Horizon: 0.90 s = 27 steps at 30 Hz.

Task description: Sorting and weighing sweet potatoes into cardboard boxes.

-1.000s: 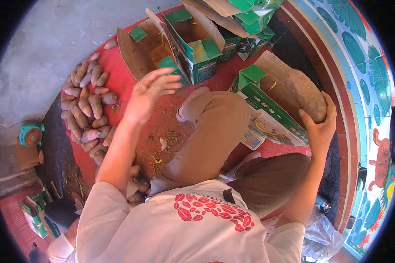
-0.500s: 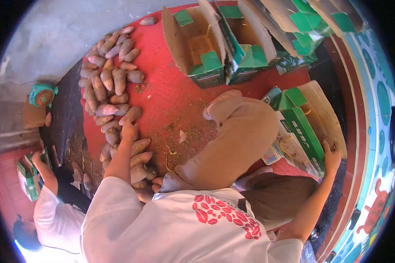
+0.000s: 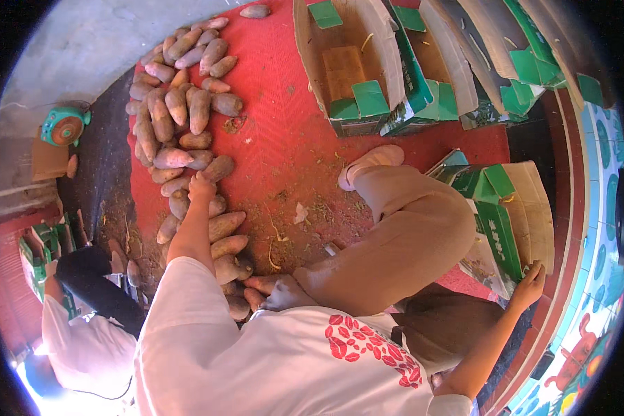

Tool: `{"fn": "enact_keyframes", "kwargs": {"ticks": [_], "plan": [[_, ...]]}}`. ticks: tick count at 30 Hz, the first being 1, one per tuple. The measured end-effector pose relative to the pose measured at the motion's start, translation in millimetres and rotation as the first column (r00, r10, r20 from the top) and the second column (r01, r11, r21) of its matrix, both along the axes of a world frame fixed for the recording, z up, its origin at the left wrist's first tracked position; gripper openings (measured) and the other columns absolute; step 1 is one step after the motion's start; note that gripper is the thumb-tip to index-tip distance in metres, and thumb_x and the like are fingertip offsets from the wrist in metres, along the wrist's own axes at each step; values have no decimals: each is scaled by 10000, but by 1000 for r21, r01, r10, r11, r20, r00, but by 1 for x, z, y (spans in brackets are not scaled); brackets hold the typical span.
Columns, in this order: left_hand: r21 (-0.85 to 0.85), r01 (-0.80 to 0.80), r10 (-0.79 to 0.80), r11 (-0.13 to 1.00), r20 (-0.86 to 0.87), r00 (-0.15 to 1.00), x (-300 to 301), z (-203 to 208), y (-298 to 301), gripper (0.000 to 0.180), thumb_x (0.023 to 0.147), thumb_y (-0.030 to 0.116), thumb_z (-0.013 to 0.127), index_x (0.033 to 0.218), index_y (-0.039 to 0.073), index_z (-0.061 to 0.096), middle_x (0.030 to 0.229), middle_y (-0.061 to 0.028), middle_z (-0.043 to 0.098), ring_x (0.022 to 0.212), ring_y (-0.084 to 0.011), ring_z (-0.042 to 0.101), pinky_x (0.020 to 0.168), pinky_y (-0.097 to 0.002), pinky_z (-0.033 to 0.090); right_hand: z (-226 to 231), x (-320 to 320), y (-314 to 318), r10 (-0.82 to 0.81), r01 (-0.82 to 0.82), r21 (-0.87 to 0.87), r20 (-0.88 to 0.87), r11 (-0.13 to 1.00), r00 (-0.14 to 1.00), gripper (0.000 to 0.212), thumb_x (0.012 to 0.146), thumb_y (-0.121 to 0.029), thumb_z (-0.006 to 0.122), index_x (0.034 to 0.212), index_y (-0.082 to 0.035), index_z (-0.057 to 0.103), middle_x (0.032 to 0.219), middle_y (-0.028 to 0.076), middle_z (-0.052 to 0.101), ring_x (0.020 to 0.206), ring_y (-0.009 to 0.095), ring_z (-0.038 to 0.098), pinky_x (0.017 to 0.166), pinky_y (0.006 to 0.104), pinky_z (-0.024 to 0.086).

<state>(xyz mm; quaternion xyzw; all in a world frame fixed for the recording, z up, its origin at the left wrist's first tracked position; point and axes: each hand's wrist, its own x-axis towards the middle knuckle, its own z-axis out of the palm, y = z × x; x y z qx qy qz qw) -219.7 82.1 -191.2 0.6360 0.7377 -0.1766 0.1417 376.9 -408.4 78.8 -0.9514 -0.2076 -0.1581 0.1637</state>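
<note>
My left hand (image 3: 202,187) reaches into a long pile of sweet potatoes (image 3: 162,118) on the red cloth. Its fingers are closed at the lower end of one brownish sweet potato (image 3: 219,168), on the pile's right side; part of their grip is hidden. At the right, my right hand (image 3: 529,286) grips the near edge of an open green and white cardboard box (image 3: 500,229). The box tilts beside my bent knee, and its inside shows bare cardboard.
More open cardboard boxes (image 3: 350,66) stand in a row at the far right. A turquoise round device (image 3: 65,127) sits on a small carton at the left. Another person (image 3: 90,340) works at the lower left beside green boxes (image 3: 40,249). Dry debris litters the red cloth (image 3: 277,125).
The view has shifted, so the pile and boxes sit higher and farther right. My right hand has slid toward the box's near corner. My left hand stays at the same sweet potato.
</note>
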Motion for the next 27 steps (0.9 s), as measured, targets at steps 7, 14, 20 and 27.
{"fn": "enact_keyframes", "kwargs": {"ticks": [7, 14, 20, 27], "plan": [[3, -83, 82, 997, 37, 996, -18, -25, 5, 688, 743, 304, 653, 1320, 134, 319, 1321, -170, 371, 1113, -338, 497, 930, -405, 425, 1, -4, 4, 30, -25, 58, -80, 998, 996, 351, 948, -272, 415, 956, 30, 593, 846, 165, 625, 753, 246, 621, 663, 335, 487], [-207, -83, 84, 975, 0, 996, 33, 9, -20, 645, 699, 364, 700, 1203, 51, 447, 1230, -223, 484, 1119, -326, 506, 903, -374, 444, 0, 0, -9, 25, -26, -17, -66, 1000, 997, 381, 952, -316, 382, 959, 0, 594, 830, 135, 639, 718, 213, 628, 634, 325, 479], [-422, -108, 216, 900, 217, 952, 43, -45, -30, 421, 747, 399, 658, 904, 11, 611, 833, -165, 643, 720, -269, 634, 620, -339, 508, -3, -1, 0, 35, -35, -1, -1, 999, 999, 370, 951, -289, 387, 912, 14, 596, 839, 174, 627, 766, 286, 613, 669, 360, 467], [-703, -85, 575, 706, 498, 649, 92, 2, -88, 323, 818, 398, 572, 894, 85, 600, 581, -40, 540, 463, -133, 479, 431, -276, 374, -5, -8, 2, 39, -38, -22, 60, 999, 997, 337, 943, -261, 399, 914, 14, 592, 884, 192, 612, 798, 352, 585, 689, 391, 453]]}}
